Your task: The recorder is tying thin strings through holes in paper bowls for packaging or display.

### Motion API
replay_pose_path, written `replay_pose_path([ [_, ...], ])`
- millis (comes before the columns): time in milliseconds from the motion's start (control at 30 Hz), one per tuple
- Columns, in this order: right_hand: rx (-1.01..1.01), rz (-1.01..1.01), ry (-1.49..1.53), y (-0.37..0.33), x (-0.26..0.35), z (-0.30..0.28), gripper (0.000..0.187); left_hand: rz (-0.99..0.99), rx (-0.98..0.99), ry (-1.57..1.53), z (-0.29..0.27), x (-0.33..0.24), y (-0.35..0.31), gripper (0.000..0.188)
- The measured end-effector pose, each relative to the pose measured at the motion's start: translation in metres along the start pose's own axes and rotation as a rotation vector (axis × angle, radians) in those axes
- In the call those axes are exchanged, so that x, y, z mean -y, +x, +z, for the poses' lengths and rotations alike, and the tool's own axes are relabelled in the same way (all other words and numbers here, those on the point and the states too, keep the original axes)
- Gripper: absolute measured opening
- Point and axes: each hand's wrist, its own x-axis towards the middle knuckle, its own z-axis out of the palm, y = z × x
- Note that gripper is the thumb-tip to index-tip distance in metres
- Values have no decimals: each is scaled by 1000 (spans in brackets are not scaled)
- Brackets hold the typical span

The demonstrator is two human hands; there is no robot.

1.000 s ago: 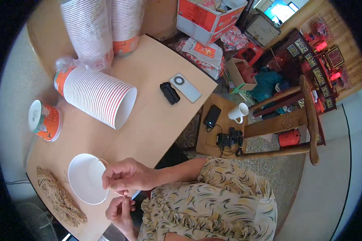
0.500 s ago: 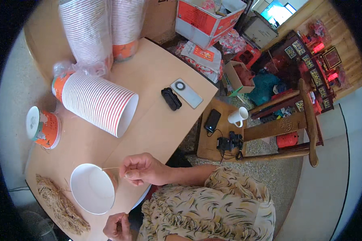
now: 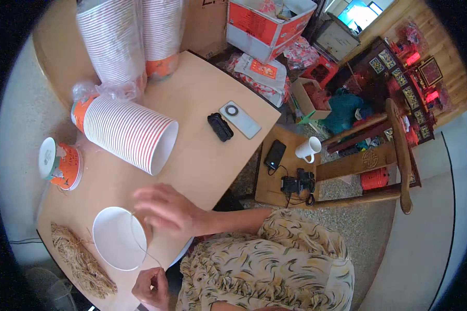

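Several cup stacks [image 3: 127, 132] share the table [image 3: 202, 163] with one white cup [image 3: 118, 238].

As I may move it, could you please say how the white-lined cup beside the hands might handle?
The white-lined cup would probably slide easily, looking hollow and light for its size. Its thin rim suggests walls that may dent if squeezed. Pulling the string across its mouth might tip it.

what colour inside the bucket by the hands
The bucket's inside is white, best seen in the head view.
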Motion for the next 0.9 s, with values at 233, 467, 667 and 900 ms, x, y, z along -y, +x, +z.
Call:
replay_pose_path([
  [233,573,61,584,-24,59,-10,23,92,63,143,7,-6,-18,8],
  [467,758,153,293,-48,67,-16,28,-57,56,86,12,-3,-40,8],
  [667,758,128,353,-56,77,-24,25,171,12,34,24,2,-58,11],
  [900,829,115,404,-65,82,-13,13,97,-7,-56,9,14,-79,13],
])
